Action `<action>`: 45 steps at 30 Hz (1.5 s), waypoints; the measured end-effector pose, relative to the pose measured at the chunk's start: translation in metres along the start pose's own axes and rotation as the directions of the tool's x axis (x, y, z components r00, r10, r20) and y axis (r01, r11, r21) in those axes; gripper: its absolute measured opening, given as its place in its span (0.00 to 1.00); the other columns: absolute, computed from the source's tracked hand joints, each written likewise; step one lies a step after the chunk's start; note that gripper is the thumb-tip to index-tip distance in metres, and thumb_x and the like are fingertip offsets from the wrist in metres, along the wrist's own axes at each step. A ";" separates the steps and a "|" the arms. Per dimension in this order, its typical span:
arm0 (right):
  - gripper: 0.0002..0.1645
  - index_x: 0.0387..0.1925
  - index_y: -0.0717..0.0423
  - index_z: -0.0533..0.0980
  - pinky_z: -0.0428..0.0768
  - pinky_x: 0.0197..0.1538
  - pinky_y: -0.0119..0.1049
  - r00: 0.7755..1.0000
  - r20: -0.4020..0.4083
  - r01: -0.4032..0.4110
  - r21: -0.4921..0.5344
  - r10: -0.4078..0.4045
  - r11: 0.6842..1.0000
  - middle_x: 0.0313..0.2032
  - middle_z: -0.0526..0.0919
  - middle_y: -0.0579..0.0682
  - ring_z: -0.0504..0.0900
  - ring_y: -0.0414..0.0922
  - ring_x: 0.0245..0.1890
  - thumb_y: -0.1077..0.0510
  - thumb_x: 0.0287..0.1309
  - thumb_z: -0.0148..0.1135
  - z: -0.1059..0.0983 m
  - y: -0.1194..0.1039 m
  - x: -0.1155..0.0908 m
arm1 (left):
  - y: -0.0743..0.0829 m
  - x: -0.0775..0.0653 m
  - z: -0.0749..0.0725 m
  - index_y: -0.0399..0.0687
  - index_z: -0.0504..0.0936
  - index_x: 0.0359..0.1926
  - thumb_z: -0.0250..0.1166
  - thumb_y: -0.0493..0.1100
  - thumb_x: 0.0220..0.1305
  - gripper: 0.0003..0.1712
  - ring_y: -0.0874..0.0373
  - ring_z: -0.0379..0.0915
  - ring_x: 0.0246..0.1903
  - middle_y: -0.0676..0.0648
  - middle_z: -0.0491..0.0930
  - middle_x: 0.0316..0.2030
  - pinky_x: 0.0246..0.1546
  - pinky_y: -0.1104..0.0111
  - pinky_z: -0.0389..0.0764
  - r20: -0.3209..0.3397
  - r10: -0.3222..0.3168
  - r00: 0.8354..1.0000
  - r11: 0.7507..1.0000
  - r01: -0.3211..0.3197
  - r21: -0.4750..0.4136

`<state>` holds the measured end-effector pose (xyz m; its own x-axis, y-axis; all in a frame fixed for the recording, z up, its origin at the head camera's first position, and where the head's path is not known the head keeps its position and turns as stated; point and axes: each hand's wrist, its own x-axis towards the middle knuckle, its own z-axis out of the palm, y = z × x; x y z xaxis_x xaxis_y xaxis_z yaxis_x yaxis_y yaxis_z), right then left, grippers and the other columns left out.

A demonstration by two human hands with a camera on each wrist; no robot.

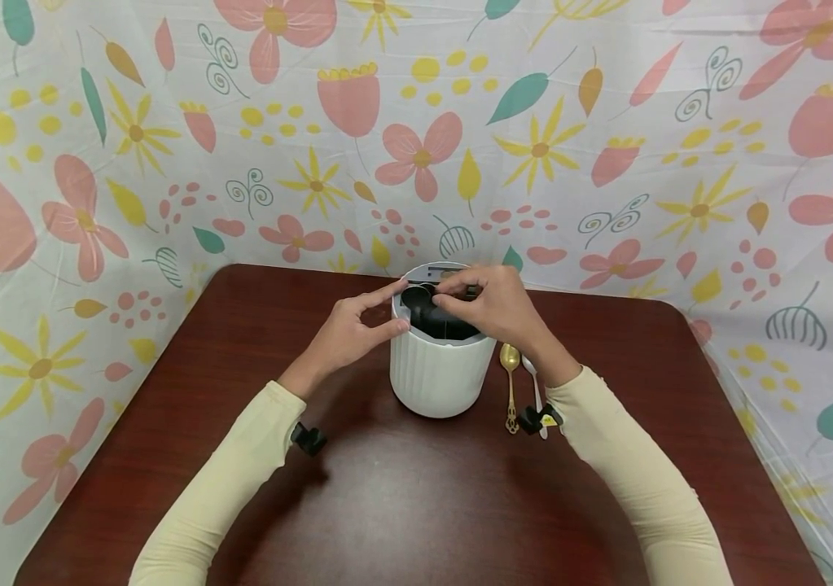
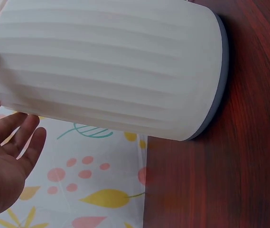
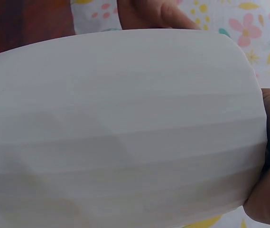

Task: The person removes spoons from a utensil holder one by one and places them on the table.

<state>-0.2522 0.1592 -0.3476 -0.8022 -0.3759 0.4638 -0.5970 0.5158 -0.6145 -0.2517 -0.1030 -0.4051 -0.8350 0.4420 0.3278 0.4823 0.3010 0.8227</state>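
Observation:
A white ribbed container (image 1: pixel 431 374) stands upright on the table, with a grey inner rim and black insides. My left hand (image 1: pixel 350 330) touches its left side, thumb and forefinger spread at the rim; in the left wrist view the other fingers (image 2: pixel 28 135) hang relaxed beside the wall. Over the opening, my right hand (image 1: pixel 493 305) reaches in from the right and pinches a dark rounded piece (image 1: pixel 417 299) whose exact kind is unclear. A gold spoon (image 1: pixel 510 366) lies right of the container. Beside it is a silver spoon (image 1: pixel 533 376), partly hidden by the right wrist.
The container is near the back edge of a dark red-brown wooden table (image 1: pixel 394 505). A white cloth with flower and leaf prints (image 1: pixel 416 98) hangs close behind and on both sides.

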 end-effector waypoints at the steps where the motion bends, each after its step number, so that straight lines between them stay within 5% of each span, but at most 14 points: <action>1: 0.05 0.37 0.50 0.91 0.82 0.36 0.33 1.000 -0.007 -0.001 0.006 0.001 1.000 0.33 0.89 0.43 0.85 0.36 0.32 0.56 0.59 0.75 0.000 0.000 0.000 | 0.000 0.000 0.000 0.71 0.70 0.73 0.69 0.59 0.67 0.36 0.61 0.65 0.70 0.63 0.71 0.70 0.66 0.53 0.72 0.000 0.000 1.000 1.000 0.000 -0.001; 20: 0.04 0.36 0.53 0.91 0.79 0.33 0.29 0.989 -0.147 0.030 0.027 -0.026 0.999 0.32 0.89 0.45 0.83 0.38 0.31 0.58 0.58 0.76 -0.004 -0.002 0.000 | -0.001 0.000 0.001 0.72 0.71 0.72 0.70 0.56 0.67 0.34 0.62 0.64 0.71 0.64 0.70 0.70 0.69 0.52 0.69 -0.016 0.001 1.000 1.000 -0.001 0.009; 38: 0.03 0.34 0.54 0.91 0.73 0.32 0.27 0.956 -0.285 0.091 0.067 -0.069 0.994 0.31 0.91 0.47 0.77 0.35 0.25 0.60 0.56 0.76 -0.017 -0.008 0.007 | -0.001 0.000 0.000 0.72 0.71 0.73 0.69 0.61 0.66 0.36 0.61 0.66 0.70 0.64 0.70 0.70 0.67 0.52 0.71 -0.020 0.006 1.000 1.000 -0.006 0.015; 45: 0.03 0.33 0.60 0.90 0.73 0.33 0.28 0.945 -0.322 0.097 0.131 -0.051 0.987 0.33 0.90 0.56 0.77 0.36 0.26 0.64 0.56 0.75 -0.023 -0.016 0.010 | 0.000 0.000 0.001 0.71 0.71 0.73 0.70 0.59 0.67 0.35 0.62 0.65 0.70 0.65 0.70 0.70 0.68 0.51 0.70 -0.018 0.008 1.000 1.000 -0.008 0.017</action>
<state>-0.2508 0.1648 -0.3189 -0.7256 -0.1339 0.6750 -0.6682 0.3716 -0.6445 -0.2517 -0.1024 -0.4055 -0.8357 0.4291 0.3427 0.4933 0.3123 0.8119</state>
